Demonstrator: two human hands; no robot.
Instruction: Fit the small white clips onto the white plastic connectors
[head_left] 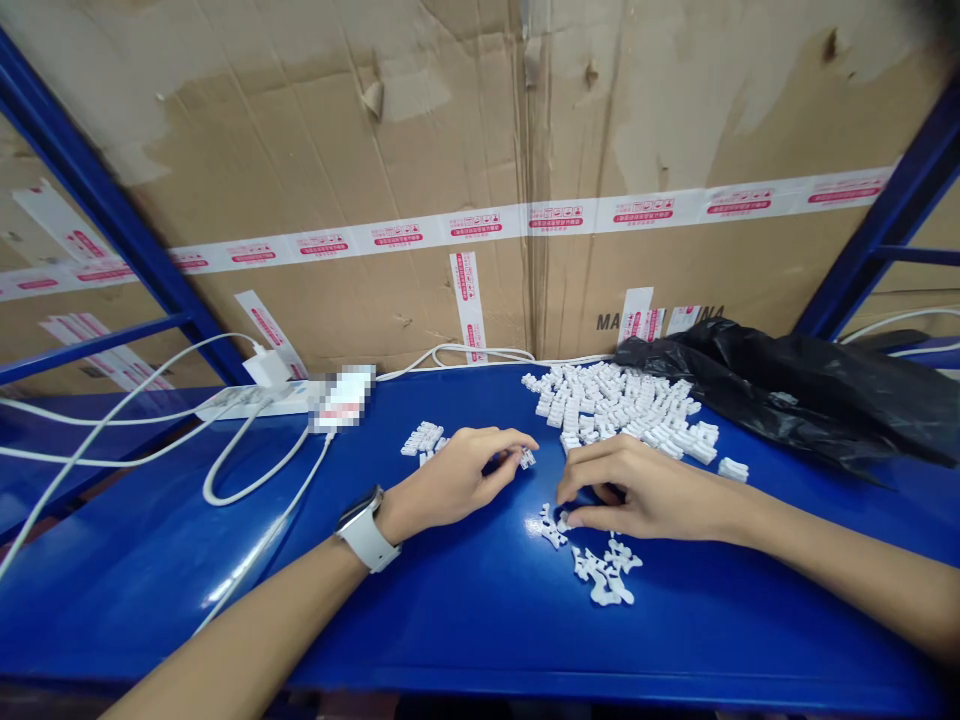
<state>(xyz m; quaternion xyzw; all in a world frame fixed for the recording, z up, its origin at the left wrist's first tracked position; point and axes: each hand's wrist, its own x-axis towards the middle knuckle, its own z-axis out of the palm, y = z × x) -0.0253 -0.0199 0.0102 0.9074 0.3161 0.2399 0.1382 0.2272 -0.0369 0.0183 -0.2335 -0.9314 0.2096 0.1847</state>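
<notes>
My left hand point(480, 470), with a watch point(369, 530) on its wrist, pinches a small white plastic piece point(528, 458) between thumb and fingertips. To its right, my right hand point(626, 485) has thumb and fingers bent down at another small white part point(564, 521) on the blue surface. Beside and below those fingertips lie loose white bone-shaped pieces point(604, 575). Behind my right hand spreads a heap of white ribbed plastic pieces point(600, 400). A smaller group of white pieces point(422, 438) lies behind my left hand, partly hidden by it.
Cardboard boxes point(375, 150) stand behind the blue shelf point(450, 620), between blue uprights point(120, 215). A black plastic bag point(780, 400) lies at the back right. At the left are a white power strip point(225, 402), a charger point(266, 367) and looping white cables point(217, 495).
</notes>
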